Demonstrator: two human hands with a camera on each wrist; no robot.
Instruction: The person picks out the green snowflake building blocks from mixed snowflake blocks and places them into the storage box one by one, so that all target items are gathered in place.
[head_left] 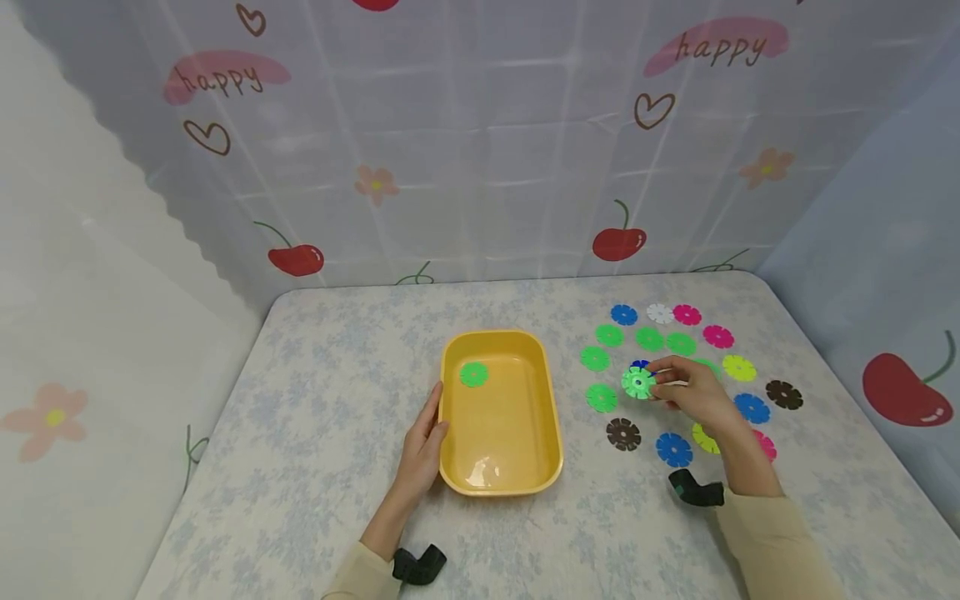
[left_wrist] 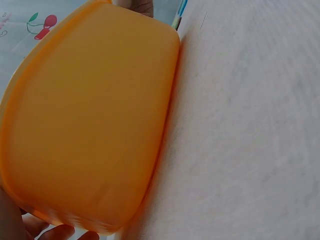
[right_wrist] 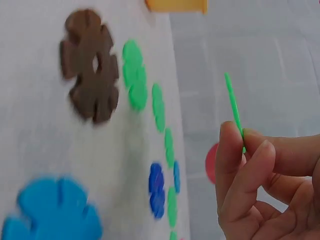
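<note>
A yellow tray [head_left: 500, 417] stands on the table with one green notched disc [head_left: 474, 374] inside it. My left hand [head_left: 420, 450] grips the tray's left side, the thumb near the rim; in the left wrist view its fingertips [left_wrist: 60, 232] show at the lower edge of the tray wall [left_wrist: 90, 120]. Over the scattered discs, my right hand [head_left: 693, 389] pinches a green notched disc [head_left: 637, 383] between thumb and fingers. Seen edge-on in the right wrist view, the held disc [right_wrist: 232, 102] is off the table. A dark blue disc [head_left: 641, 364] lies partly hidden behind it.
Right of the tray lie several flower-shaped discs: green [head_left: 595, 358], brown [head_left: 623, 434], blue [head_left: 674, 450], pink [head_left: 718, 337], yellow [head_left: 738, 367] and white [head_left: 660, 313]. My right forearm covers some. Printed curtains [head_left: 495, 150] rise behind the table [head_left: 330, 400].
</note>
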